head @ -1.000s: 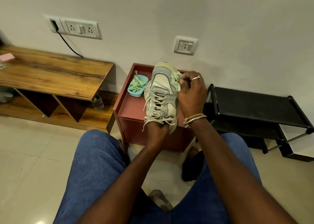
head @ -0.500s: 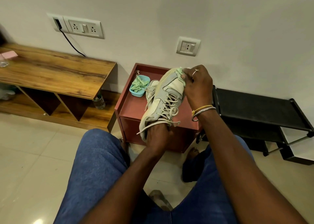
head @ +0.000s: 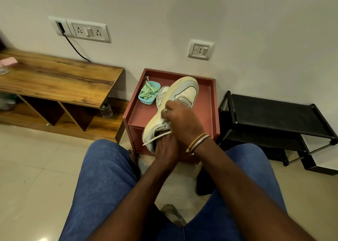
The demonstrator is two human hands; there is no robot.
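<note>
A pale grey and cream sneaker [head: 184, 92] is tilted over the red side table [head: 213, 103], toe pointing away and to the right. My left hand [head: 164, 152] grips its heel end, fingers tucked into the opening, with a loose lace hanging beside it. My right hand [head: 182, 120] lies across the middle of the shoe with curled fingers. The green cloth it held a moment ago is hidden under it. A second sneaker [head: 164, 90] peeks out behind the first one on the table.
A small blue bowl [head: 146, 100] of green cloth pieces sits at the table's back left. A wooden bench [head: 60, 79] stands to the left with a bottle [head: 106, 110] by its end. A black rack [head: 274, 112] is at the right. My knees frame the tiled floor.
My right hand slid from the toe of the sneaker down to its middle, and the green cloth went out of sight. The shoe tipped further to the right.
</note>
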